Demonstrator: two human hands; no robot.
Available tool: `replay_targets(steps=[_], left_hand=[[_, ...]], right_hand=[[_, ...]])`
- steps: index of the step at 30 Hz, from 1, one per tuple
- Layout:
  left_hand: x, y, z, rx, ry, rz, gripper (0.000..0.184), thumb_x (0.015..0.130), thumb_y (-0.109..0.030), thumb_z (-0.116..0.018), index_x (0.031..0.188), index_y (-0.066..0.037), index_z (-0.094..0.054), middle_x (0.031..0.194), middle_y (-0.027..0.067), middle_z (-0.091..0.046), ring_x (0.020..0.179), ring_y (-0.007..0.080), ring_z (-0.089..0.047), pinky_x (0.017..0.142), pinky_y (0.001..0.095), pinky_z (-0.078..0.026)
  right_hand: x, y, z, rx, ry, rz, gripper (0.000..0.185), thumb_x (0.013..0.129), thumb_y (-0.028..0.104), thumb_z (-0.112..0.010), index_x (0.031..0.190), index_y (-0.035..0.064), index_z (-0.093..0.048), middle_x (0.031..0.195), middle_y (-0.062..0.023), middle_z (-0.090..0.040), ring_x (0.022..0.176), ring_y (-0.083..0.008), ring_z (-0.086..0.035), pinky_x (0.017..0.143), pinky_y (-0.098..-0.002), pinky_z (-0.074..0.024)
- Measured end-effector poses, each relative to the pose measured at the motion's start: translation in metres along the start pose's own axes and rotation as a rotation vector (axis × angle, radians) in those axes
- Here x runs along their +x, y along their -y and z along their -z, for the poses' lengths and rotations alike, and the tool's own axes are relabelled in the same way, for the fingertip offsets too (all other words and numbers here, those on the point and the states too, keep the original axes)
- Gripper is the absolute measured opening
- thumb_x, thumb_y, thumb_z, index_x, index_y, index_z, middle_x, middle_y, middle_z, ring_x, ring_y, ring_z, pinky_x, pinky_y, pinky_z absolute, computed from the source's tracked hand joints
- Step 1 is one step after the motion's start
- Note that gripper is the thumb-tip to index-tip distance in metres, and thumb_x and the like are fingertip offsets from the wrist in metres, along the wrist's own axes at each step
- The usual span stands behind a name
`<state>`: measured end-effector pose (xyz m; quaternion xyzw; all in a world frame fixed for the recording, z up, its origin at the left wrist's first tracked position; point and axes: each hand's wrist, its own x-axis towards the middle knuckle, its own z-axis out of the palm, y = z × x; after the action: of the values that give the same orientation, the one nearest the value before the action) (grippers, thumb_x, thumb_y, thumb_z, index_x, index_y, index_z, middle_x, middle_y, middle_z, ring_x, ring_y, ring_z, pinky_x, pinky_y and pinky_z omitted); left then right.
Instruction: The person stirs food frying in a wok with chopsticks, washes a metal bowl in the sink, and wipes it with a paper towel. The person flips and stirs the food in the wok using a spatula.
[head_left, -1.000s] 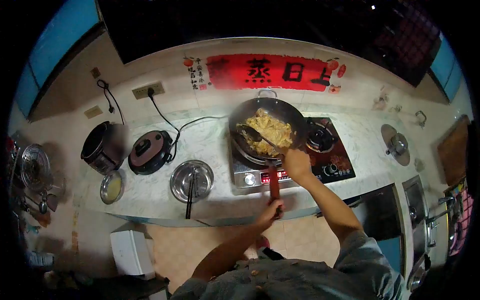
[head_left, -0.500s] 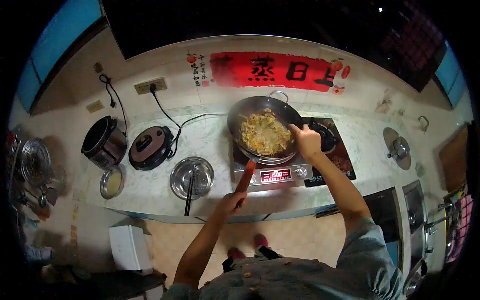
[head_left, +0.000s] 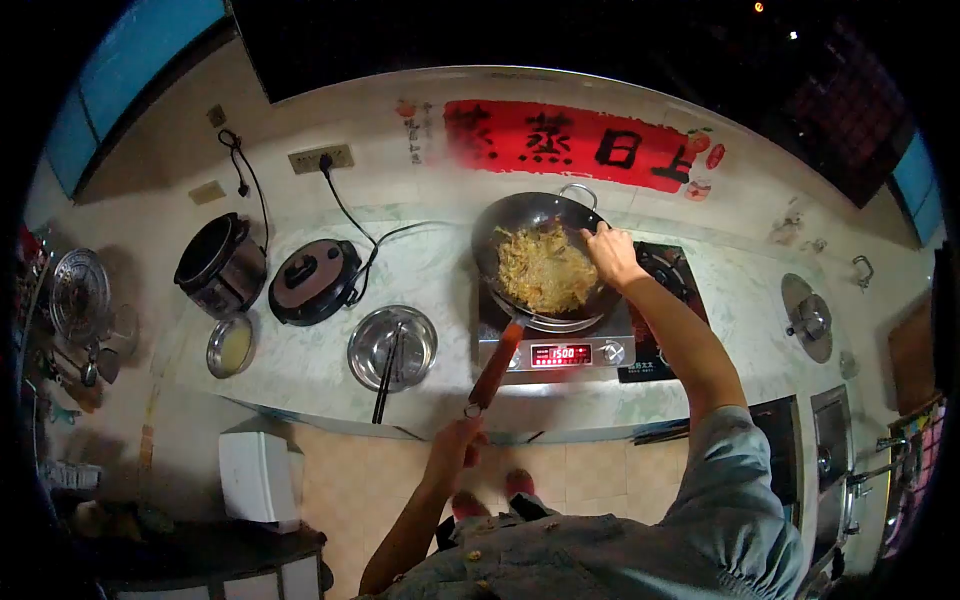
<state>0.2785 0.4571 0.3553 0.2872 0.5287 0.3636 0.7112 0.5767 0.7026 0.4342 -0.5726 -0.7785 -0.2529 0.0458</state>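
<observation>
A dark wok (head_left: pixel 492 240) is tilted on the induction cooker (head_left: pixel 500 356), with cooked yellowish shredded food (head_left: pixel 545 270) inside. Its wooden handle (head_left: pixel 494 378) points down toward me and ends in a metal ring. My right hand (head_left: pixel 612 252) is closed at the wok's right rim, fingertips over the inner edge. My left hand (head_left: pixel 457 446) is just below the handle's ring, apart from it, with its fingers loosely curled and partly hidden.
Left of the cooker stands a steel bowl (head_left: pixel 362 345) with chopsticks (head_left: pixel 386 380) across it. Further left are a cooker lid (head_left: pixel 318 280), an open electric cooker pot (head_left: pixel 220 268) and a small bowl of pale liquid (head_left: pixel 234 348). A second dark hob (head_left: pixel 655 368) adjoins on the right.
My left hand has slid down off the wok handle. My right hand stays at the wok's rim. The whole view has shifted slightly.
</observation>
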Motion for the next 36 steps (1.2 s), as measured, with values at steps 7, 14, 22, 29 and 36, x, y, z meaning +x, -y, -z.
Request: replay_targets(steps=[7, 14, 22, 29, 36], left_hand=[[-0.017, 0.011, 0.004, -0.009, 0.057, -0.032, 0.034, 0.079, -0.034, -0.051, 0.099, -0.007, -0.052, 0.074, 0.002, -0.052, 0.054, 0.0076, -0.04, 0.05, 0.0208, -0.033], [-0.013, 0.025, 0.011, -0.077, 0.061, 0.017, 0.032, 0.079, -0.032, -0.052, 0.098, -0.007, -0.052, 0.072, 0.0011, -0.052, 0.056, 0.0069, -0.043, 0.05, 0.0199, -0.035], [-0.007, 0.048, 0.017, -0.191, 0.077, 0.12, 0.031, 0.077, -0.031, -0.055, 0.094, -0.005, -0.052, 0.072, 0.0033, -0.051, 0.051, 0.0075, -0.041, 0.046, 0.0202, -0.034], [-0.018, 0.045, 0.01, -0.236, 0.07, 0.128, 0.024, 0.08, -0.025, -0.051, 0.094, -0.005, -0.054, 0.075, 0.0019, -0.052, 0.059, 0.0072, -0.045, 0.049, 0.0195, -0.037], [-0.02, 0.057, 0.023, -0.329, 0.005, 0.147, 0.024, 0.082, -0.022, -0.049, 0.099, -0.006, -0.053, 0.08, 0.0016, -0.051, 0.066, 0.0089, -0.045, 0.054, 0.0184, -0.036]], right_hand=[[-0.018, -0.004, 0.013, -0.073, 0.222, -0.048, 0.011, 0.068, 0.011, -0.055, 0.074, 0.0066, -0.063, 0.077, -0.0109, -0.061, 0.07, -0.0239, -0.061, 0.058, -0.0338, -0.0486], [-0.042, -0.031, 0.05, 0.127, 0.266, -0.404, 0.019, 0.07, 0.017, -0.054, 0.086, 0.0138, -0.063, 0.081, -0.011, -0.061, 0.079, -0.0253, -0.058, 0.067, -0.0346, -0.0466], [-0.071, -0.041, 0.073, 0.329, 0.219, -0.43, 0.02, 0.07, 0.017, -0.052, 0.086, 0.0187, -0.064, 0.081, -0.0104, -0.06, 0.081, -0.0259, -0.057, 0.07, -0.0364, -0.0459], [-0.054, -0.034, 0.036, 0.076, 0.148, -0.191, 0.028, 0.072, 0.009, -0.046, 0.091, 0.0229, -0.062, 0.08, -0.0124, -0.059, 0.075, -0.0253, -0.059, 0.065, -0.0363, -0.0471], [-0.022, -0.038, 0.029, 0.175, 0.145, -0.34, 0.03, 0.069, 0.01, -0.051, 0.095, 0.02, -0.06, 0.08, -0.0132, -0.06, 0.076, -0.0276, -0.058, 0.065, -0.0386, -0.0469]])
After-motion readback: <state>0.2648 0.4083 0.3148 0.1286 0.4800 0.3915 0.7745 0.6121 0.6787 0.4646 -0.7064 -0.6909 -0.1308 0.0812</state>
